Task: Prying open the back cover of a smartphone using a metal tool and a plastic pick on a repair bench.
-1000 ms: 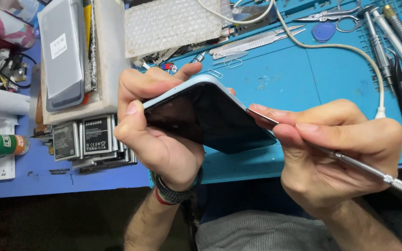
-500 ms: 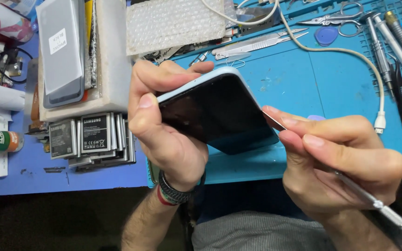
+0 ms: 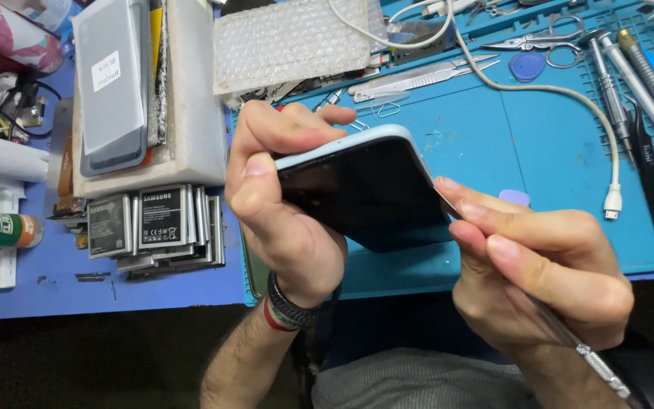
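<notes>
My left hand grips a smartphone with a dark screen and pale blue frame, held tilted above the front edge of a blue work mat. My right hand holds a thin metal pry tool like a pen. Its flat tip touches the phone's right edge, at the seam between screen and frame. The tool's knurled handle runs out toward the lower right.
Phone batteries lie stacked to the left, below a white block with a grey phone on it. A bubble-wrap piece, white cable, scissors, screwdrivers, tweezers and blue picks lie on the mat.
Both hands and the phone have shifted a little to the right and upward in view. The tool tip stays at the phone's right edge.
</notes>
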